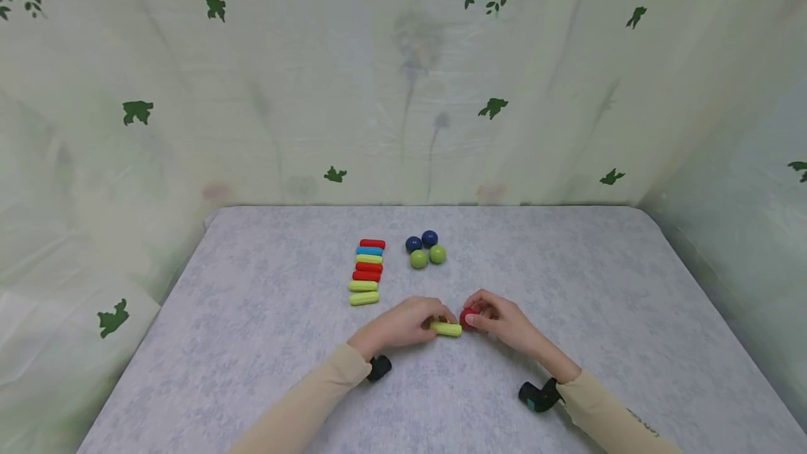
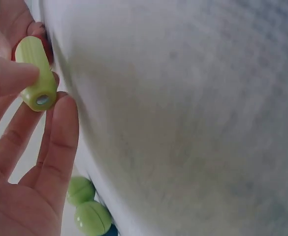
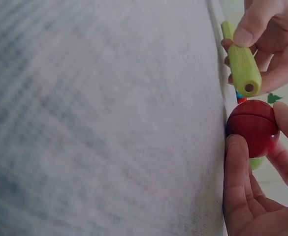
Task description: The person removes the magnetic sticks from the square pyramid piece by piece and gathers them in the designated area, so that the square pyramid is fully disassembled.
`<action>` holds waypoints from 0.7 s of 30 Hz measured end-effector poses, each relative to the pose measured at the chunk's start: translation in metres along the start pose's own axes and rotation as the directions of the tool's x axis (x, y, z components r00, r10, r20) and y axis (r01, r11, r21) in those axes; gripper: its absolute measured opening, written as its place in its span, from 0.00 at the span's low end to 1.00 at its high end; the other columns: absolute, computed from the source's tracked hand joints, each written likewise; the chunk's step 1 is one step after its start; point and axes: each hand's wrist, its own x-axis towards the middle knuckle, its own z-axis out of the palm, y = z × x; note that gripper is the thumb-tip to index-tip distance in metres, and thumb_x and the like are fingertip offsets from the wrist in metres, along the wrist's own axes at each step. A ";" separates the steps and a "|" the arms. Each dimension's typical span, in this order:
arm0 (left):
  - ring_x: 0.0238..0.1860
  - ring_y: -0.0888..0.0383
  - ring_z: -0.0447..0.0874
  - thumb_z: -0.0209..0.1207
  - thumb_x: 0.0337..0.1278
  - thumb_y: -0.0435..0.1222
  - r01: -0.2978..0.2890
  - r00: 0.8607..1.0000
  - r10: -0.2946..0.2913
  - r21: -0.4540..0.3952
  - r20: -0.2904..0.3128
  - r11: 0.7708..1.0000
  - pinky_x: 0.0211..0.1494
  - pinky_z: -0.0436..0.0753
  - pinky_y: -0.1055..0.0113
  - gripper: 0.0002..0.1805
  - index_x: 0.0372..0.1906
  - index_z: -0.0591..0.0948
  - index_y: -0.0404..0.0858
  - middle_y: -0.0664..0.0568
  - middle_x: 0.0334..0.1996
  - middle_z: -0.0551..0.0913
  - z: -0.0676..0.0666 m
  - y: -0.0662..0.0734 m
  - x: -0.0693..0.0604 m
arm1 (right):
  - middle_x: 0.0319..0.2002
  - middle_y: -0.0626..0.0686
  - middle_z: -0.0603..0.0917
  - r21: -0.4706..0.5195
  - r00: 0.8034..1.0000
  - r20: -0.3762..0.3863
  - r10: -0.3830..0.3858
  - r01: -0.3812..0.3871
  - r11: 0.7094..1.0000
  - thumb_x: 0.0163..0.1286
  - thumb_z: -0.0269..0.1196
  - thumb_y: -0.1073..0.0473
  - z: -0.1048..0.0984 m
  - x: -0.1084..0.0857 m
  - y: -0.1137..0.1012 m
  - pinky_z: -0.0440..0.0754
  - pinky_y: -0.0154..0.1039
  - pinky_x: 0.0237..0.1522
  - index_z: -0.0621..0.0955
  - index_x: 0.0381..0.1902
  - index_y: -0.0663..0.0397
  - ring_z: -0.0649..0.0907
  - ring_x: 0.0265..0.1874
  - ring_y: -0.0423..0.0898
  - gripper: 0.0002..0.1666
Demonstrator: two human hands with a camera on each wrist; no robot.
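My left hand (image 1: 406,321) pinches a yellow-green ribbed stick (image 1: 446,329) between thumb and fingers, low over the table. The stick's near end, with a small hole in it, shows in the right wrist view. Facing it, my right hand (image 1: 504,324) holds a glossy red ball (image 3: 252,129) by thumb and fingertips; a thin groove runs round the ball. Ball and stick end lie very close together; in the right wrist view a small gap seems to part them. In the left wrist view the stick (image 2: 39,78) hides most of the red ball.
A column of red, blue and yellow-green sticks (image 1: 367,276) lies left of centre on the grey cloth-covered table (image 1: 265,314). Beyond my hands sit two dark blue balls (image 1: 430,238) and two green balls (image 1: 419,258), grouped together. A leaf-patterned curtain (image 1: 353,90) hangs behind the table.
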 end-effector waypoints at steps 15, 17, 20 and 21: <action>0.41 0.61 0.74 0.58 0.60 0.29 0.152 0.968 -0.155 -0.028 -0.200 0.988 0.47 0.76 0.64 0.12 0.48 0.81 0.41 0.58 0.43 0.80 -0.026 -0.015 -0.053 | 0.37 0.53 0.79 0.038 0.998 -0.020 0.051 -0.051 0.998 0.67 0.63 0.54 -0.004 0.005 -0.003 0.76 0.38 0.28 0.76 0.47 0.55 0.79 0.28 0.48 0.15; 0.42 0.61 0.74 0.59 0.59 0.29 0.159 0.958 -0.158 -0.015 -0.240 0.987 0.48 0.76 0.63 0.12 0.48 0.81 0.41 0.58 0.43 0.80 -0.029 -0.019 -0.061 | 0.37 0.53 0.79 0.039 0.999 -0.026 0.047 -0.046 0.998 0.67 0.63 0.54 -0.004 0.007 -0.005 0.76 0.38 0.27 0.76 0.47 0.56 0.79 0.28 0.48 0.15; 0.43 0.59 0.73 0.61 0.58 0.28 0.177 0.943 -0.167 0.008 -0.287 0.984 0.49 0.75 0.61 0.11 0.46 0.81 0.41 0.58 0.42 0.80 -0.033 -0.025 -0.074 | 0.36 0.53 0.79 0.040 0.998 -0.033 0.056 -0.054 0.998 0.67 0.63 0.55 -0.005 0.010 -0.008 0.75 0.38 0.27 0.76 0.47 0.55 0.80 0.28 0.48 0.14; 0.44 0.58 0.72 0.61 0.57 0.28 0.183 0.940 -0.170 0.018 -0.298 0.983 0.49 0.74 0.60 0.11 0.45 0.81 0.41 0.58 0.42 0.80 -0.034 -0.027 -0.077 | 0.37 0.53 0.79 0.048 0.998 -0.036 0.060 -0.058 0.997 0.68 0.63 0.56 -0.006 0.010 -0.014 0.76 0.39 0.28 0.76 0.47 0.56 0.80 0.28 0.49 0.14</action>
